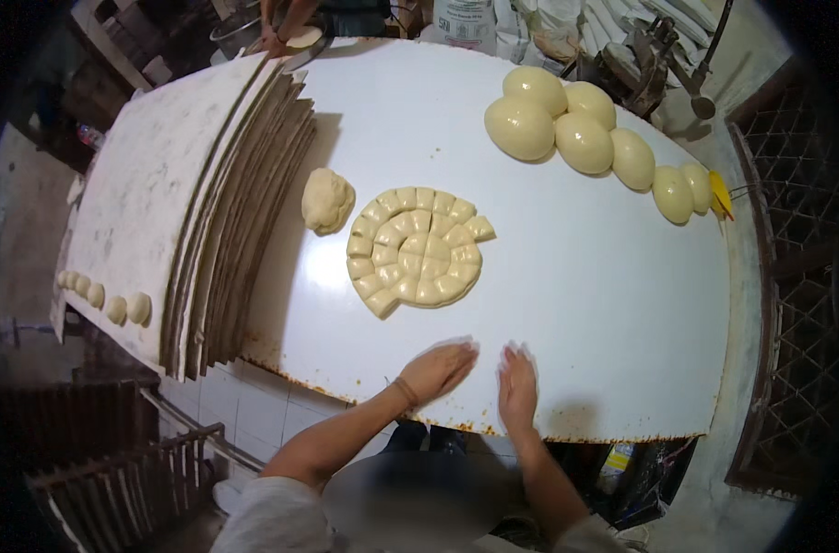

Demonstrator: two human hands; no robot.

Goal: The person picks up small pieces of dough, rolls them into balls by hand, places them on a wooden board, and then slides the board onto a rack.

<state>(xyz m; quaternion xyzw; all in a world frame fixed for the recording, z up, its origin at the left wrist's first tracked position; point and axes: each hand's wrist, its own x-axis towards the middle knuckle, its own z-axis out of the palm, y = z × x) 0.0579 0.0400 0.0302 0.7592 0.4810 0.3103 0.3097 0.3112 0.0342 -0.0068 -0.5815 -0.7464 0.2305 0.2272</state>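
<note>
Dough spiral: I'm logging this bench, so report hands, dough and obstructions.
Left hand, right hand open, nothing visible held. Dough spiral cut into pieces, untouched. Dough lump to its left, not between hands and spiral.

PRINT: dark lettering (466,29), partly legible | ON: white sack (480,11) | AT: beyond table (585,304), far side

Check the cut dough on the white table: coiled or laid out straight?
Coiled: the cut dough curves in a spiral, pieces side by side on the white table.
</note>
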